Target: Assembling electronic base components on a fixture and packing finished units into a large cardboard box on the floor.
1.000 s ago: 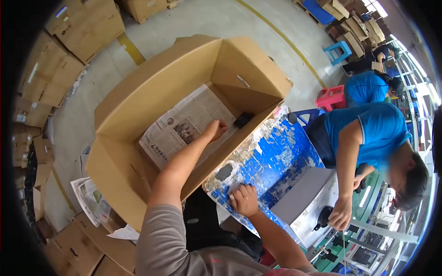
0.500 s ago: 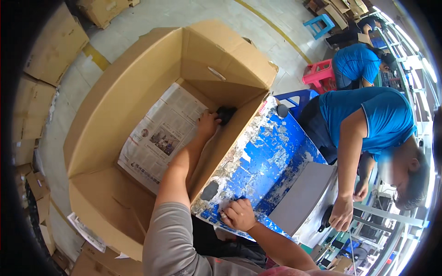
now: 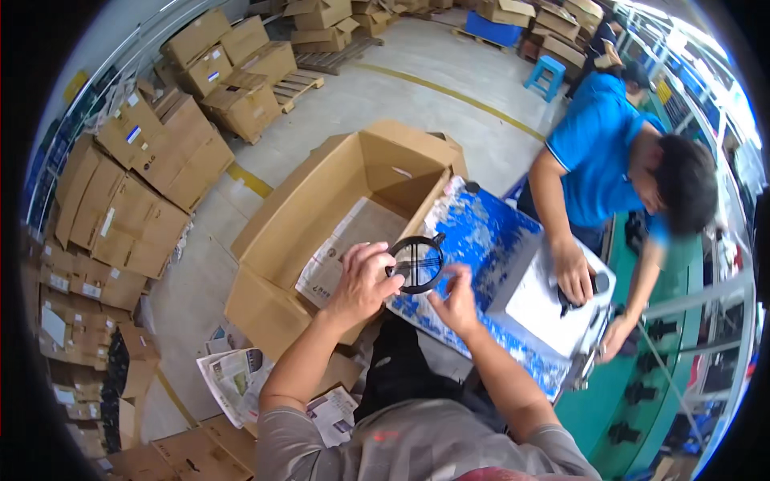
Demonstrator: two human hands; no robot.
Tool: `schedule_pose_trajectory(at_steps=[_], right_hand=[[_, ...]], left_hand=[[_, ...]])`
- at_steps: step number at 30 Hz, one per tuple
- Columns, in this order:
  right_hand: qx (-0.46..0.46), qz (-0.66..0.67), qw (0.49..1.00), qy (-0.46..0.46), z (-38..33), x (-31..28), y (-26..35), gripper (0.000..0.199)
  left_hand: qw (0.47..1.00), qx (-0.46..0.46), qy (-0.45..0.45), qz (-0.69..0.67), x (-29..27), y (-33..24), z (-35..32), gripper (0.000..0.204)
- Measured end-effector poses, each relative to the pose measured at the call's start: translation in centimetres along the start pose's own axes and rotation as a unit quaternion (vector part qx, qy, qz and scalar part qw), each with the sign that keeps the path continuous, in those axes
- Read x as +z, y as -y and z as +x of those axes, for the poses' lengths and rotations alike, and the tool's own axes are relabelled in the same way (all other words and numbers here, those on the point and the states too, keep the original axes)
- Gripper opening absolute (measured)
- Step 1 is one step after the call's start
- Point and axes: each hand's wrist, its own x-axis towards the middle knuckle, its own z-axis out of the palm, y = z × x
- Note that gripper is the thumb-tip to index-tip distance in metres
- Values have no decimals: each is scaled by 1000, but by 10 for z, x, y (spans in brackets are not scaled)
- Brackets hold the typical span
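Observation:
In front of me, above the edge of the box and the blue table, I hold up a black plastic ring with thin bars across its middle (image 3: pixel 415 263). My left hand (image 3: pixel 362 282) grips its left rim between thumb and fingers. My right hand (image 3: pixel 455 303) is at the ring's right side, thumb and forefinger apart near the rim; whether they touch it I cannot tell. Below lies the open cardboard box (image 3: pixel 277 220), with newspaper (image 3: pixel 325 255) on its bottom.
Beside the box stands a table with a worn blue surface (image 3: pixel 473 232), bearing a white block (image 3: pixel 525 309). A co-worker in blue (image 3: pixel 593 152) handles black parts there. A green conveyor (image 3: pixel 666 361) carries several black parts. Stacked cartons (image 3: pixel 156 176) line the left; loose newspapers (image 3: pixel 233 381) lie nearby.
My left hand has come up out of the box and now holds the black ring. My right hand has lifted off the table edge to beside it. The view has tilted up.

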Motion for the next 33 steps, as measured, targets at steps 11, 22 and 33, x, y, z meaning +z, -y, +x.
schedule_pose_trajectory(at_steps=[11,22,33], right_hand=[[270,246,928,70,-100,-166,108,31],[360,427,828,-50,-165,-195,66,13],[318,358,865,-151,-157,-189,37,35]], left_hand=[[457,-463,93,-754,30,-187,-1,54],[485,-455,149,-732,60,-248,19,20],[785,-234,220,-530,99,-243,27,36]])
